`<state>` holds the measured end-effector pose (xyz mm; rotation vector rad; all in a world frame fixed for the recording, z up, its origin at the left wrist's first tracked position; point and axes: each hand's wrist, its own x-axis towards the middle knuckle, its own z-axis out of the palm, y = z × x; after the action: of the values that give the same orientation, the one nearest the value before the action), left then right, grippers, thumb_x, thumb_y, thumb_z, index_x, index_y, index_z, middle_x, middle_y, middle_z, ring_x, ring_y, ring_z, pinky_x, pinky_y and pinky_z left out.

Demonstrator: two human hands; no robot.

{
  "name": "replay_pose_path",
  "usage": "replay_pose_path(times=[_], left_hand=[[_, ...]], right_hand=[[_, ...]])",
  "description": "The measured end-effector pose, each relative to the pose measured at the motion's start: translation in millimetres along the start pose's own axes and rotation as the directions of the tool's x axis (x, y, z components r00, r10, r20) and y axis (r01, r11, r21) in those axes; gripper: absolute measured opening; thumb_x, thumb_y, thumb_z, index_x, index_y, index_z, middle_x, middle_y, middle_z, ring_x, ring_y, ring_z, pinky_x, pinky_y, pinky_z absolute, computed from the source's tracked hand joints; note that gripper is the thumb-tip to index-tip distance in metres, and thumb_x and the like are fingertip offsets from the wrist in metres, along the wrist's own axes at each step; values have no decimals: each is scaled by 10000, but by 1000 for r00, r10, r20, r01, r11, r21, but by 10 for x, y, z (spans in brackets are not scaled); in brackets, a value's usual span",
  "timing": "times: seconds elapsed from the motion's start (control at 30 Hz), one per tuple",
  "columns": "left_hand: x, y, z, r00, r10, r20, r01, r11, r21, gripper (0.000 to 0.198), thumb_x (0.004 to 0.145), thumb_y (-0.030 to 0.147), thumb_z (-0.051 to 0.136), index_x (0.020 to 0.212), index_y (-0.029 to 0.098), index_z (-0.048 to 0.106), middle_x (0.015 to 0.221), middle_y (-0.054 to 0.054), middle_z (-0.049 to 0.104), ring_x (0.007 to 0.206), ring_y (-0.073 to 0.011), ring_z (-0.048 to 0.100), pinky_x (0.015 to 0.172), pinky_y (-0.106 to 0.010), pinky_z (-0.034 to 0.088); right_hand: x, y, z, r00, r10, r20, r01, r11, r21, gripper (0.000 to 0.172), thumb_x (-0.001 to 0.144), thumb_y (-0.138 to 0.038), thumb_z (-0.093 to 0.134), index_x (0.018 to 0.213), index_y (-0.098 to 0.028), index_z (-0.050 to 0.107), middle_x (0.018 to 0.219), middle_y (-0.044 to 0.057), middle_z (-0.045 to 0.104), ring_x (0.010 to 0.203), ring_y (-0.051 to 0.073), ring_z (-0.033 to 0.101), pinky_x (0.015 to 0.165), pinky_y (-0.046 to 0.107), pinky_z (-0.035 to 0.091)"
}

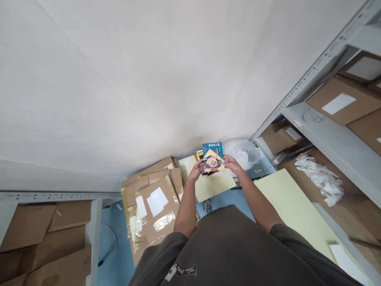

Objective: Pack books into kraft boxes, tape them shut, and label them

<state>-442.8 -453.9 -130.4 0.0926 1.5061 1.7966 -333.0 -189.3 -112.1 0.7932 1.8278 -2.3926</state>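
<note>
A picture book (213, 158) with a blue top and a pale house shape on its cover is held upright between my two hands. My left hand (197, 171) grips its left edge near the lower corner. On the opposite edge, my right hand (233, 163) closes its fingers around the book's side. Beneath the book lies a pale yellow tabletop (205, 191). Part of a small yellow and dark item (200, 153) peeks out behind the book; most of it is hidden.
Flattened cardboard (162, 194) is stacked left of the table. A clear plastic bag (242, 153) stands to the right, before a second pale board (293, 202). Metal shelves hold boxes (342, 99) at right and more cartons (59, 238) at left. A wall (149, 79) rises ahead.
</note>
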Motion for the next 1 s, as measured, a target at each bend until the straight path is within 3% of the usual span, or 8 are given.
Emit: replay_pose_path(times=[0.1, 0.2, 0.37, 0.53, 0.63, 0.7, 0.87, 1.0], left_hand=[[76, 293, 278, 977, 51, 206, -57, 998, 22, 899, 601, 415, 933, 1425, 254, 612, 1222, -94, 731, 924, -193, 717, 752, -287, 558], [169, 504, 707, 923, 88, 374, -118, 991, 59, 992, 629, 395, 923, 1533, 261, 539, 1303, -120, 722, 977, -227, 733, 795, -324, 581], [252, 546, 1771, 808, 73, 584, -188, 972, 139, 1085, 662, 391, 923, 1629, 295, 441, 1386, -135, 702, 1138, -278, 735, 943, -406, 606], [68, 215, 3106, 695, 8, 719, -161, 976, 145, 1088, 668, 347, 961, 1631, 291, 459, 1438, -153, 686, 1181, -321, 733, 959, -441, 621], [-111, -75, 3867, 619, -78, 782, -145, 967, 211, 1085, 681, 322, 965, 1640, 304, 459, 1433, -153, 693, 1140, -317, 749, 925, -434, 631], [-227, -285, 4351, 545, -132, 828, -149, 956, 251, 1099, 680, 329, 966, 1649, 315, 446, 1427, -146, 693, 1145, -310, 747, 923, -429, 630], [-565, -812, 5449, 336, -245, 909, -160, 937, 311, 1077, 675, 362, 949, 1639, 337, 471, 1462, -141, 665, 1191, -300, 727, 897, -393, 632], [-794, -1136, 6034, 204, -326, 923, -146, 922, 358, 1052, 672, 345, 934, 1631, 326, 502, 1499, -151, 650, 1201, -302, 724, 860, -355, 626]], right_hand=[[-272, -309, -291, 997, -81, 6, 81, 996, 30, 741, 601, -350, 940, 1278, -296, 643, 1189, 58, 762, 1014, 257, 765, 826, 386, 648], [-639, -526, -646, 985, -174, 0, 174, 982, 72, 807, 606, -323, 942, 1344, -324, 614, 1220, 46, 758, 1025, 252, 764, 837, 381, 645], [-1541, -703, -1427, 947, -317, -51, 321, 941, 108, 924, 674, -313, 929, 1502, -371, 525, 1334, 53, 742, 1103, 271, 760, 915, 435, 643], [-2738, -627, -2320, 892, -399, -212, 426, 899, 99, 982, 669, -299, 938, 1542, -349, 491, 1375, 83, 725, 1161, 296, 742, 939, 453, 636], [-3482, -435, -2770, 849, -415, -326, 463, 883, 81, 988, 671, -291, 930, 1551, -350, 484, 1403, 95, 709, 1157, 292, 736, 894, 425, 642], [-3963, -262, -3003, 812, -416, -409, 484, 872, 76, 986, 669, -285, 929, 1546, -369, 486, 1399, 85, 710, 1113, 271, 740, 838, 382, 641], [-5041, 191, -3335, 682, -368, -632, 542, 834, 99, 977, 643, -263, 930, 1516, -400, 511, 1289, 39, 755, 950, 208, 750, 747, 309, 619], [-5580, 442, -3407, 584, -310, -750, 577, 809, 115, 992, 632, -258, 909, 1527, -396, 504, 1293, 48, 774, 938, 221, 767, 774, 341, 629]])
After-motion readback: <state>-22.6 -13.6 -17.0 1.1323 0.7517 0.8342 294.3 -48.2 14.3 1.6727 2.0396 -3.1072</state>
